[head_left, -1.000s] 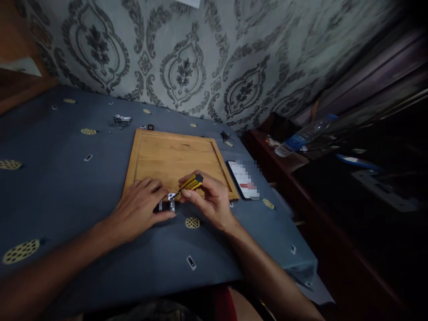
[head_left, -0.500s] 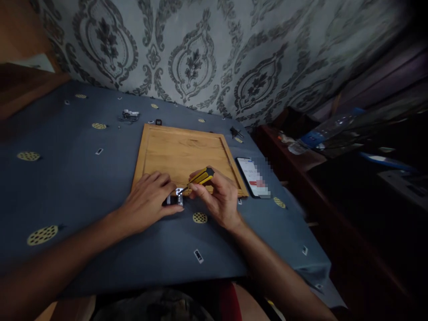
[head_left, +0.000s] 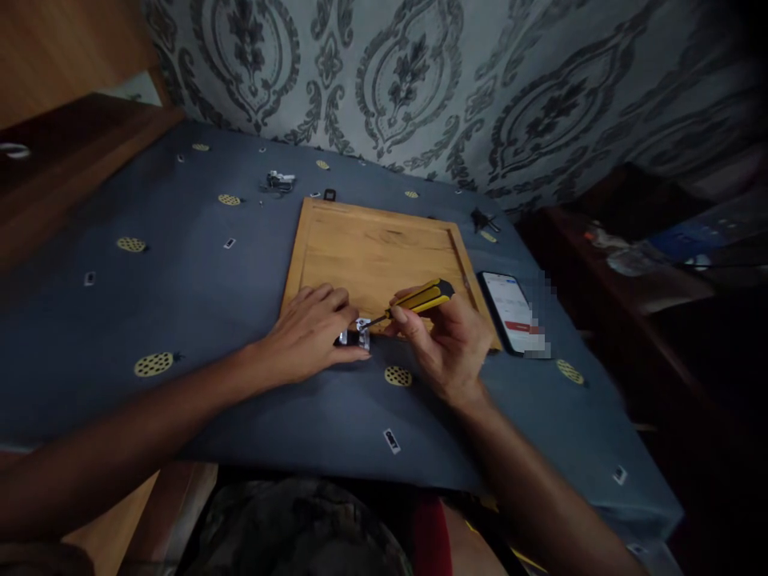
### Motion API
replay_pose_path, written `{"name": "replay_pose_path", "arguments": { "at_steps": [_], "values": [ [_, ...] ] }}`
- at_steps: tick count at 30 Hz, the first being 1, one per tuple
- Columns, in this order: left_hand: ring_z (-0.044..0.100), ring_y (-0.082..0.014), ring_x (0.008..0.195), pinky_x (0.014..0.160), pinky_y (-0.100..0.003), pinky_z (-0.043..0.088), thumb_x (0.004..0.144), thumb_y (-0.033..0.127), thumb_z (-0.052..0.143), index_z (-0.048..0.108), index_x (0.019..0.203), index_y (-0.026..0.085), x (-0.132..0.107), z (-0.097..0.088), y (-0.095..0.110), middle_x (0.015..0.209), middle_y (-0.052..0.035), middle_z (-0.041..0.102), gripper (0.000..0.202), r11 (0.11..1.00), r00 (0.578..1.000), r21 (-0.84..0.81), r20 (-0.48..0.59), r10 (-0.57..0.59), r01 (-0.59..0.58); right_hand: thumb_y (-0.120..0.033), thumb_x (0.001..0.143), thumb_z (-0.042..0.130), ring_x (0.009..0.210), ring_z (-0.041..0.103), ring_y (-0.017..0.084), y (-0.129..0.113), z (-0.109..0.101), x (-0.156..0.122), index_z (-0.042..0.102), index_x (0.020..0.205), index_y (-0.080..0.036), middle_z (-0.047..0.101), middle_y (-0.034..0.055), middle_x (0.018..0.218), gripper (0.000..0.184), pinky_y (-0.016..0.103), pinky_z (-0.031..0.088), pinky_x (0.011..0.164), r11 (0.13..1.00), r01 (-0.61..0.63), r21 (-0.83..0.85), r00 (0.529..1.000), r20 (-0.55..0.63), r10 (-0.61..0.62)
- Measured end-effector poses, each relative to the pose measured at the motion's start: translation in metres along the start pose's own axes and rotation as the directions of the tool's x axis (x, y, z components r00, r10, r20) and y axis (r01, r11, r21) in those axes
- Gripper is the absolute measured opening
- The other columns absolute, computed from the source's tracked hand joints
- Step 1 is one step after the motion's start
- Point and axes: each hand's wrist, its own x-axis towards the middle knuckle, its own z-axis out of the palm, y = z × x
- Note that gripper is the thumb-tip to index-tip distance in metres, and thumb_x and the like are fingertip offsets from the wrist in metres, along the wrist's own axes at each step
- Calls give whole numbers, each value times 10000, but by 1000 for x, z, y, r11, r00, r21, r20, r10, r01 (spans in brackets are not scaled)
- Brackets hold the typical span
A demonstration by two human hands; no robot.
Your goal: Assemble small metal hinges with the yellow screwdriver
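My right hand (head_left: 453,344) is closed around the yellow and black handle of a screwdriver (head_left: 423,298). The screwdriver slants down to the left, its tip meeting a small silver metal fitting (head_left: 363,325) at the front edge of a wooden panel (head_left: 384,256). Thumb and fingers of my left hand (head_left: 312,332) hold this fitting from the left, with the other fingers resting on the panel. A raised frame runs around the panel, which lies flat on the table. Whether a screw sits under the tip is too small to tell.
The table has a blue cloth (head_left: 198,296) with pineapple prints. A phone (head_left: 510,314) lies right of the panel. Metal parts (head_left: 278,182) lie at the back left, a black object (head_left: 483,221) at the back right. A plastic bottle (head_left: 678,240) is beyond the right edge.
The camera view has turned, so the panel, phone and hands appear farther right and slightly higher. Both hands keep their grips, and the screwdriver stays at the fitting.
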Motion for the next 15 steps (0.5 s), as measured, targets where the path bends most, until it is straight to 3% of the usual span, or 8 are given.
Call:
{"name": "replay_pose_path", "arguments": {
  "at_steps": [4, 11, 15],
  "values": [
    [572, -275, 1049, 912, -400, 439, 915, 539, 715, 700, 1111, 162, 0, -2, 0, 1069, -85, 643, 425, 1000, 1000, 2, 16, 4, -4, -404, 952, 677, 627, 651, 137, 2, 0, -1, 685, 904, -208, 694, 11, 793, 202, 285, 539, 577, 999, -28, 38, 1000, 13, 28],
    [589, -274, 1018, 878, -404, 457, 922, 536, 707, 694, 1040, 187, -3, 6, -5, 1042, -70, 649, 369, 999, 996, 4, -69, 54, -54, -315, 976, 634, 662, 643, 132, -6, -5, 3, 681, 929, -201, 665, 4, 799, 132, 292, 543, 629, 994, -9, 109, 998, 63, 2],
    [594, -276, 995, 856, -406, 462, 916, 539, 714, 697, 1029, 196, -3, 8, -6, 1029, -68, 656, 362, 998, 994, 16, -90, 66, -65, -299, 978, 640, 702, 641, 135, -7, -8, 5, 655, 850, -199, 644, 5, 791, 164, 291, 530, 659, 997, 5, 82, 997, 79, -12]
  ]
}}
